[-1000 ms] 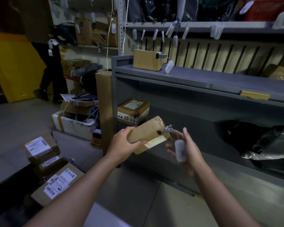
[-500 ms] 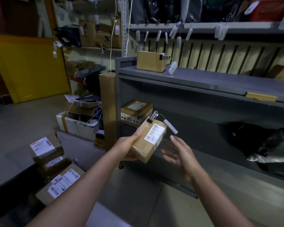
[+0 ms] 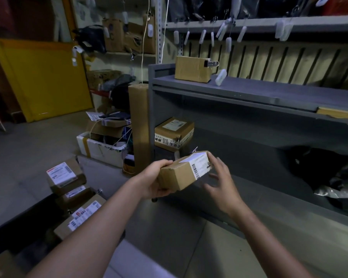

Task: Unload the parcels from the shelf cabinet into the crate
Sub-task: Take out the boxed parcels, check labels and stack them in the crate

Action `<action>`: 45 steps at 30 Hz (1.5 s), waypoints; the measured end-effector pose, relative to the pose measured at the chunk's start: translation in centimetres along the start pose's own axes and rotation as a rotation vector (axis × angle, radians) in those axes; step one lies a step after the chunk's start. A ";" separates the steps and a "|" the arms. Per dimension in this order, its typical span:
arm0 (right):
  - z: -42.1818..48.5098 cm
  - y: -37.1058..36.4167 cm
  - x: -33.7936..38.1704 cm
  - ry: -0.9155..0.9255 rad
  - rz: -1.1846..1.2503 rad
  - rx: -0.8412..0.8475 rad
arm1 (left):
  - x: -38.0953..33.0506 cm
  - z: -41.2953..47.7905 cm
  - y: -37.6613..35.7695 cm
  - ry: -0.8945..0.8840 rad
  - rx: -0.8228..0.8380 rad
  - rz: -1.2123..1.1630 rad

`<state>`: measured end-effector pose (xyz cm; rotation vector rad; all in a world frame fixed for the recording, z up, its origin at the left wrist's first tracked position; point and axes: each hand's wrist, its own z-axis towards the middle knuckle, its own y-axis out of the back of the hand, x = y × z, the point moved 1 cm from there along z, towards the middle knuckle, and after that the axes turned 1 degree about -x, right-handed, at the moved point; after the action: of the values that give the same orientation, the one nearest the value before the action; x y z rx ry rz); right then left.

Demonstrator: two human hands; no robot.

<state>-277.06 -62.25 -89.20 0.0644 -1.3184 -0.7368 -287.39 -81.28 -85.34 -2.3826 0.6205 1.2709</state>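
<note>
Head view showed one small, boxy cardboard parcel [image 3: 181, 174] with a white label, held in front of the grey metal shelf cabinet [image 3: 249, 91]. The left hand [image 3: 155, 182] gripped its end. The right hand [image 3: 223, 183] was loose beside it, fingers spread. Two more cardboard boxes sat on the shelves: a top box [image 3: 191, 69] and a lower box [image 3: 173, 133].

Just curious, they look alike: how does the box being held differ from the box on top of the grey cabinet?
The held box is tilted in the air, gripped by the left hand; the top box sits flat on the cabinet. The held box shows a white barcode label; the top box shows plain cardboard. Both are brown parcels.
</note>
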 end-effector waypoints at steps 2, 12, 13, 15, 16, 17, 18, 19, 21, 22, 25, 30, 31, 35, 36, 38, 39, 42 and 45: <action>0.0 0.2 0.2 0.010 -0.002 0.019 | 0.0 -0.2 0.0 0.024 0.032 0.050; 0.0 0.5 0.6 -0.088 0.249 -0.075 | -0.4 0.9 0.5 -0.102 0.073 -0.032; -0.1 0.4 0.9 -0.126 0.315 -0.074 | -0.5 1.1 0.4 -0.132 0.041 -0.031; -0.2 0.2 1.2 -0.188 0.422 -0.055 | -0.7 1.3 -0.1 -0.205 -0.001 -0.006; -0.3 0.1 1.2 -0.219 0.457 -0.045 | -0.7 1.4 -0.3 -0.243 -0.008 -0.006; -0.3 -0.1 1.3 -0.246 0.486 -0.038 | -0.7 1.5 -0.4 -0.276 -0.011 -0.017; -0.4 -0.2 1.4 -0.272 0.511 -0.032 | -0.7 1.6 -0.5 -0.305 -0.015 -0.028; -0.5 -0.4 1.4 -0.293 0.534 -0.025 | -0.7 1.6 -0.4 -0.334 -0.021 -0.028; -0.6 -0.9 1.7 -0.320 0.561 -0.009 | -0.7 1.7 -0.2 -0.383 -0.029 -0.021; -0.6 -1.1 1.9 -0.332 0.562 -0.005 | -0.6 1.7 -0.1 -0.399 -0.031 -0.030; -0.7 -1.6 2.3 -0.360 0.518 -0.006 | -0.4 2.2 0.2 -0.404 -0.047 -0.080; -0.5 -1.8 2.1 -0.367 0.446 -0.038 | -0.2 2.6 0.4 -0.366 -0.093 -0.152; -0.4 -1.8 2.0 -0.369 0.449 -0.048 | -0.2 2.7 0.5 -0.361 -0.101 -0.167; -0.2 -1.8 1.7 -0.375 0.545 -0.099 | 0.0 3.0 1.1 -0.330 -0.120 -0.241; -0.1 -1.9 1.7 -0.370 0.561 -0.123 | 0.0 3.0 1.3 -0.326 -0.123 -0.262; 0.1 -2.4 1.6 -0.365 0.542 -0.179 | 0.1 3.1 1.7 -0.322 -0.127 -0.284; 0.2 -2.8 1.4 -0.367 0.527 -0.200 | 0.1 3.1 1.9 -0.317 -0.129 -0.283; 1.1 -4.3 0.8 -0.377 0.495 -0.228 | 0.1 2.9 2.6 -0.293 -0.139 -0.257; 2.4 -5.8 1.2 -0.362 0.453 -0.246 | -0.1 2.6 4.1 -0.289 -0.211 -0.184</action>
<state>-281.76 -66.46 -90.04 -0.5715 -1.5018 -0.5274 -291.47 -83.37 -87.13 -2.2872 0.1845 1.6219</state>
